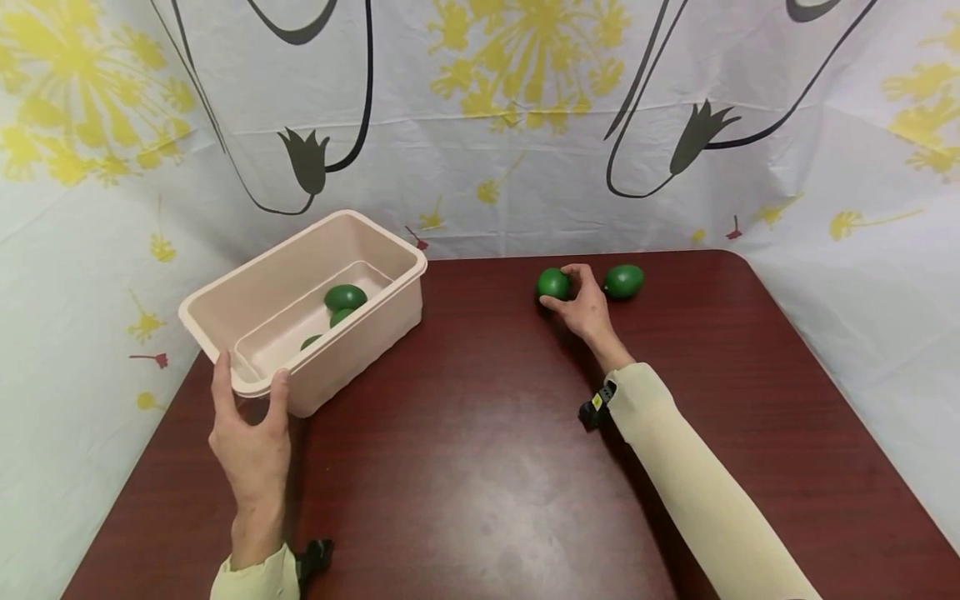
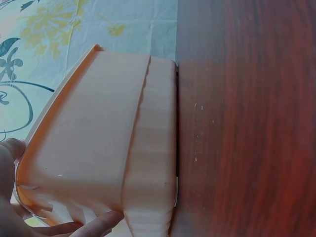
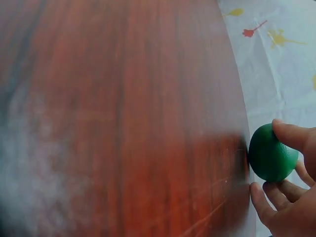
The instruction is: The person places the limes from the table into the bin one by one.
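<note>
My left hand (image 1: 251,454) grips the near corner of a pale pink plastic bin (image 1: 352,362), its thumb and fingers spread over the rim and outer walls. The left wrist view shows fingers (image 2: 101,224) against the bin's side. Inside lie several green limes (image 1: 346,297), partly hidden by the near wall. Toward the table's back edge my right hand (image 1: 588,312) holds a green lime (image 1: 552,284) between thumb and fingers. In the right wrist view this lime (image 3: 270,154) is at or very near the tabletop. A second loose lime (image 1: 624,282) sits just right of that hand.
The dark red wooden table (image 1: 465,433) has rounded back corners. Behind it and along its sides hangs a white cloth (image 1: 510,208) with yellow and grey flower prints. The bin stands at the table's back left.
</note>
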A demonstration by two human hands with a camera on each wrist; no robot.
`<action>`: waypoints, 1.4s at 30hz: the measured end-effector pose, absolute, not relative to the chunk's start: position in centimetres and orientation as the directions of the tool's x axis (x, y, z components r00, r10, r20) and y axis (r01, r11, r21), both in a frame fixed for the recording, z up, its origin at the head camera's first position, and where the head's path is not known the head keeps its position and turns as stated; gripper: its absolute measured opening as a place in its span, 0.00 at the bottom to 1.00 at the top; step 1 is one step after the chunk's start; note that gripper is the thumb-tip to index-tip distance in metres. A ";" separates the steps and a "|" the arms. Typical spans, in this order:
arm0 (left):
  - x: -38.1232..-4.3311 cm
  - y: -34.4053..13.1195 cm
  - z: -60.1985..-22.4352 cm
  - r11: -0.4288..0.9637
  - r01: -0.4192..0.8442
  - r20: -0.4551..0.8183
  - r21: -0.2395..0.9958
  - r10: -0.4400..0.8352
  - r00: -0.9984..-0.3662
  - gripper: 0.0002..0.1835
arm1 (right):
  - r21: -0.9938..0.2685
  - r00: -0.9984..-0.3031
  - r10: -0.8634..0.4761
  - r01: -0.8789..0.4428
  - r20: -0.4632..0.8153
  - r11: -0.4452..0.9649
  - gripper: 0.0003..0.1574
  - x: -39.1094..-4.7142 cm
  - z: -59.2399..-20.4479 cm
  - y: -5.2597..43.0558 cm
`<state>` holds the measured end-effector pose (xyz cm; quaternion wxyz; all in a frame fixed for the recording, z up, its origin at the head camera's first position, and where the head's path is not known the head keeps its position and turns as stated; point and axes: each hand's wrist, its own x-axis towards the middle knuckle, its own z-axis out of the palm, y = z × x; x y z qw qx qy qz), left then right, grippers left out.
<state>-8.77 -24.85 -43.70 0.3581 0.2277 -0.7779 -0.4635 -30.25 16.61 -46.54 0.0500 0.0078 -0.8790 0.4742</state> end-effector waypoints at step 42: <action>-8.7 -24.8 -43.8 0.475 -0.013 0.360 0.880 -0.684 -0.635 0.38 | -0.838 -0.998 -0.050 -0.052 0.029 0.543 0.48 -28.3 -45.5 15.1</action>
